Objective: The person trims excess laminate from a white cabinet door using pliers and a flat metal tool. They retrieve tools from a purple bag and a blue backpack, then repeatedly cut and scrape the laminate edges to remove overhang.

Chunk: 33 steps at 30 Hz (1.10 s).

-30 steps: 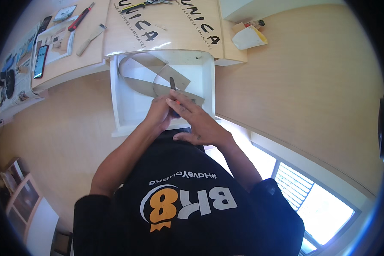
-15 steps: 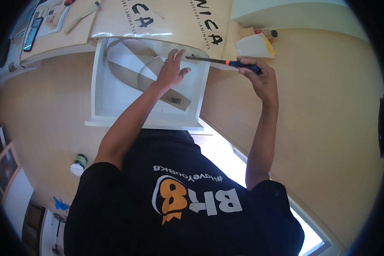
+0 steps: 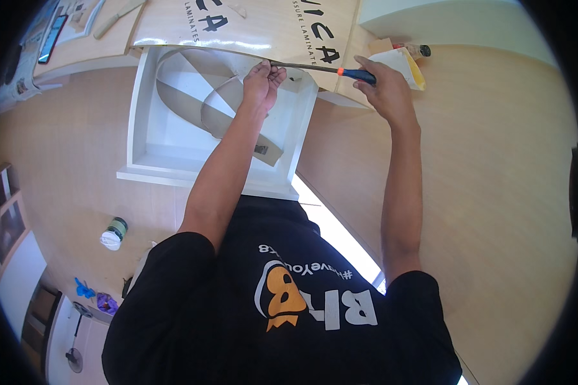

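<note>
My right hand (image 3: 388, 90) is wrapped around the dark blue handle of a file (image 3: 308, 67) with an orange collar. The long dark blade points left, along the front edge of a glossy sheet of pale wood-look laminate (image 3: 250, 32). At the blade's far end, my left hand (image 3: 261, 88) is closed with its fingertips on the tip. Beneath that hand is an open white drawer (image 3: 167, 142). In it lies a looped grey-brown strip (image 3: 180, 102), partly hidden by my left hand and forearm.
At the left end of the counter are a scraper-like tool (image 3: 117, 19) and a phone (image 3: 52, 40). Right of the laminate lie a white-and-yellow packet (image 3: 401, 66) and a small dark-capped bottle (image 3: 417, 49). A green jar with a white lid (image 3: 114, 233) is at lower left.
My left hand has gone from spread fingers over the drawer to closed at the file's tip. The file has moved up and left to the laminate's edge. The view has shifted slightly.
</note>
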Each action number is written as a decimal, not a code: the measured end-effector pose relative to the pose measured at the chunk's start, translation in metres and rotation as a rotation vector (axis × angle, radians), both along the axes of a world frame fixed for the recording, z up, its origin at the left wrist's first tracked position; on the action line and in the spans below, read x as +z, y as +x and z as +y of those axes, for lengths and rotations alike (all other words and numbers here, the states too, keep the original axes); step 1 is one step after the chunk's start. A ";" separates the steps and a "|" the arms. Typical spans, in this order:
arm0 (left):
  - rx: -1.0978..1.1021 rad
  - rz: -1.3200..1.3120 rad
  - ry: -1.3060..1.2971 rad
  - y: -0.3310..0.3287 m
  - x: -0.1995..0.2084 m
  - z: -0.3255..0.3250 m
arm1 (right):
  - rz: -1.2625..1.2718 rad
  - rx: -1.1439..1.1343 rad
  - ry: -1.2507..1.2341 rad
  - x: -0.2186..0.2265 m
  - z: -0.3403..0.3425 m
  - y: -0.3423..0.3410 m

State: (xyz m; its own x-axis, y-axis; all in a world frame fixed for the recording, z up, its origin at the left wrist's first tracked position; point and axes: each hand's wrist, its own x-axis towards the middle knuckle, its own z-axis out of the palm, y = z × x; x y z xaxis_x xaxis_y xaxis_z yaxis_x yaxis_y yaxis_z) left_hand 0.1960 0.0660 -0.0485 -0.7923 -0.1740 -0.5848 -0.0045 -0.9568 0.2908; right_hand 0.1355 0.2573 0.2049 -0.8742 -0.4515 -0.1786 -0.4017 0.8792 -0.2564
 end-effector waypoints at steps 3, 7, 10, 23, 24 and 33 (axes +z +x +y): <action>0.019 -0.028 0.054 -0.006 0.003 0.003 | 0.039 0.142 0.319 0.003 -0.019 -0.017; 0.051 -0.049 0.062 -0.008 0.000 0.008 | 0.015 0.331 0.548 -0.008 -0.042 -0.040; 0.133 -0.012 0.141 -0.010 -0.002 0.014 | -0.006 0.416 0.568 -0.019 -0.048 -0.050; 0.410 -0.231 0.296 -0.064 0.026 0.014 | 0.087 0.485 0.502 -0.040 -0.043 -0.049; 0.400 -0.280 0.282 -0.067 0.026 0.014 | 0.089 0.480 0.484 -0.039 -0.042 -0.049; 0.428 -0.269 0.310 -0.073 0.043 0.014 | 0.023 0.439 0.372 -0.045 -0.024 -0.053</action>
